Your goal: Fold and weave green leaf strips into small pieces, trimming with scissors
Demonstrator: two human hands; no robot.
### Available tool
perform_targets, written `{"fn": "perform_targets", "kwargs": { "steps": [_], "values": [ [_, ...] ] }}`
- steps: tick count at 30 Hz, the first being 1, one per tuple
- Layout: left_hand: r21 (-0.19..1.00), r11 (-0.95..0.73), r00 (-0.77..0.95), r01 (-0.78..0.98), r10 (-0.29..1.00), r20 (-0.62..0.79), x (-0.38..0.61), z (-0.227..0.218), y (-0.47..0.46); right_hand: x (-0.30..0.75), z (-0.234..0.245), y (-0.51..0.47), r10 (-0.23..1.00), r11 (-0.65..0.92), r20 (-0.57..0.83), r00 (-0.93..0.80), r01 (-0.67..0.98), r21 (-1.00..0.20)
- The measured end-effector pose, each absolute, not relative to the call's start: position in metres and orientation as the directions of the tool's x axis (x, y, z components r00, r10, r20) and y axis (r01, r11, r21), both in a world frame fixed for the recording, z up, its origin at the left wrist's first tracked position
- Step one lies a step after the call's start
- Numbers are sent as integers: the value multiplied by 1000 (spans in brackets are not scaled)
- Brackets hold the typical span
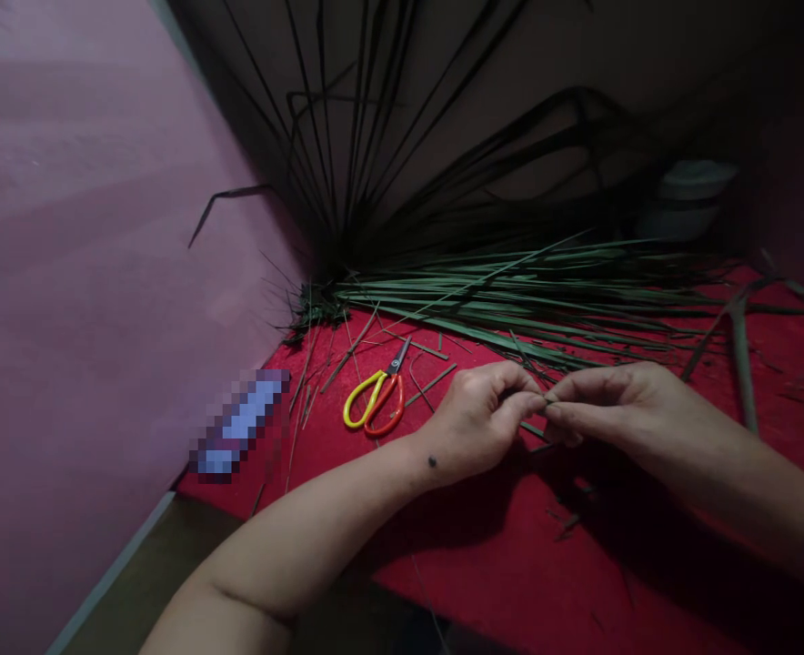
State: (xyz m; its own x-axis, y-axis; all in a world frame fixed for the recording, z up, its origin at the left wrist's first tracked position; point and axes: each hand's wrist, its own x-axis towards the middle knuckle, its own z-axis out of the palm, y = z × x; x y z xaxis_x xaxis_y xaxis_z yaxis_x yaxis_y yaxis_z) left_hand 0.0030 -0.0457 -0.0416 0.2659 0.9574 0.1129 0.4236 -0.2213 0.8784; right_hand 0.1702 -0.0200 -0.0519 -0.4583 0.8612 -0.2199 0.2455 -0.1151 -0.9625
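Note:
My left hand (480, 414) and my right hand (610, 400) meet fingertip to fingertip over a red cloth (511, 564). Both are closed in a pinch on a thin green leaf strip (547, 398) held between them; most of the strip is hidden by my fingers. A pair of scissors with yellow and orange handles (378, 400) lies on the cloth just left of my left hand, blades pointing away from me.
A big bundle of long green palm leaves (531, 296) lies across the back of the cloth, some fanning up the dark wall. Thin leaf ribs and scraps litter the cloth. A pink wall (88, 273) stands at left. A blurred-out object (242, 423) lies near the cloth's left edge.

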Motion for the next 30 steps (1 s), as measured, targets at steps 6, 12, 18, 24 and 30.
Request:
{"fn": "perform_targets", "kwargs": {
  "steps": [6,12,18,24,30],
  "values": [
    [953,-37,224,300,974,-33,6,-39,-44,169,-46,-22,875,-133,-222,-431,226,-965],
    [940,-1,207,341,976,-74,8,-39,-42,168,-44,-20,830,-238,-287,-478,163,-958],
    [933,65,208,353,967,-146,8,-36,-40,171,-41,-18,831,-216,-262,-490,150,-965],
    [933,138,202,331,956,-213,5,-30,-37,171,-41,-17,856,-237,-270,-440,129,-963],
    [946,132,223,296,954,-203,7,-35,-39,169,-42,-20,840,-225,-274,-468,159,-961]
  ]
}}
